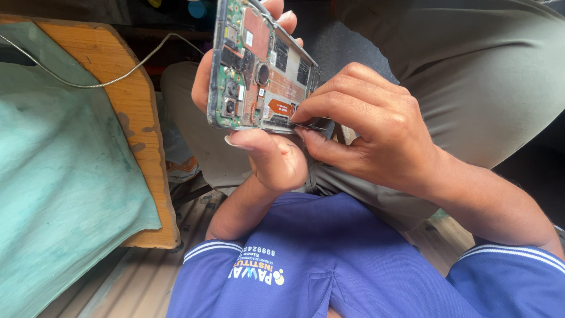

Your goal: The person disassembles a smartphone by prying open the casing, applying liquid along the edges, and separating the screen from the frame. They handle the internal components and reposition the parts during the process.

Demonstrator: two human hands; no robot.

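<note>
The phone (pixel 259 68) with its back off sat up in front of me, above my lap, circuit board and camera parts bare. It looked light and stiff but fragile, so the frame edges seemed the safe place to hold, not the board. My left hand (pixel 259 147) was closed around its edges, thumb under the bottom. My right hand (pixel 365 126) was pinched shut on a small part at the lower corner. The desk (pixel 141 118) with its green cloth (pixel 59 165) stood to my left.

White and yellow printed emblem (pixel 254 266) on the blue shirt (pixel 329 265).
</note>
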